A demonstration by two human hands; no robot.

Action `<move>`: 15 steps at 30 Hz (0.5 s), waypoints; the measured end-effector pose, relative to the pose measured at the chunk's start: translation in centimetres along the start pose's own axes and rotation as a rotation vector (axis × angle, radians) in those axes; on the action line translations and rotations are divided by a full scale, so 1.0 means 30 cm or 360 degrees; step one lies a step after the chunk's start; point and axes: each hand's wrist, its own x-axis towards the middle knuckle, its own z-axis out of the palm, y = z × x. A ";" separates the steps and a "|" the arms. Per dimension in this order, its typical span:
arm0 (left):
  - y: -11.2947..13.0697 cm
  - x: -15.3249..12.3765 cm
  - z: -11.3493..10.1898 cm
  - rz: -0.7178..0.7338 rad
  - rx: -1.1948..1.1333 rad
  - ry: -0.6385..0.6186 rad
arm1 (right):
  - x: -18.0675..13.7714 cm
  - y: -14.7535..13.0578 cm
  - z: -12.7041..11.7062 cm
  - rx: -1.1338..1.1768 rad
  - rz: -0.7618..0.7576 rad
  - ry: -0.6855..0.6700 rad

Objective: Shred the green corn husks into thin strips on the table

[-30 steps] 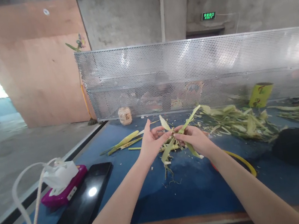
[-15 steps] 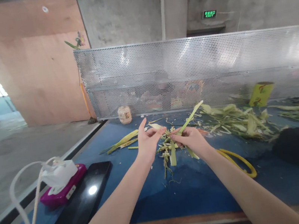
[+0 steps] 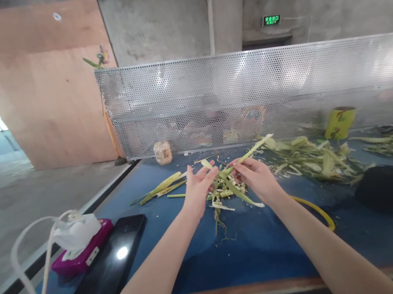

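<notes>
A perforated metal panel (image 3: 173, 91) stands along the far side, closing off reach in that direction. Before it spreads the blue tabletop (image 3: 207, 264), with a brown front edge and a dark left edge slanting away from the wearer; between the forearms there is open room from the hands back to the front.

A leafy heap (image 3: 302, 155) takes up the right-hand back part, beyond the right hand. Nearer the front right lies a dark bundle (image 3: 388, 190), blurred, so its nature is hard to tell. A black phone (image 3: 107, 265) lies toward the front left corner, just beside a purple power strip (image 3: 83, 254), so the tighter working room is on that side.

The right hand (image 3: 259, 177) has thumb and fingertips brought together on a green strip (image 3: 253, 151). The left hand (image 3: 197, 189) faces it with fingers partly spread, close to the strip's lower part — whether they grip anything I cannot tell. The strip slants between the hands, above the middle of the table, its pale tip reaching toward the heap.

A yellow can (image 3: 341, 123) stands behind the heap, and a pale jar (image 3: 162, 153) near the panel. Smallest are the scraps (image 3: 226, 193) — bits strewn below the hands, well in from the front edge.
</notes>
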 end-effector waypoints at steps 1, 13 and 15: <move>-0.007 -0.004 0.003 -0.0030 0.0048 -0.0043 | -0.002 0.000 0.003 0.0000 -0.0005 -0.0006; -0.007 -0.014 0.001 0.0153 0.0264 -0.0188 | -0.011 -0.015 0.003 -0.0150 -0.0106 -0.0071; -0.005 -0.013 -0.002 0.0136 0.0349 -0.0172 | -0.011 -0.020 0.000 -0.0136 -0.0120 -0.0015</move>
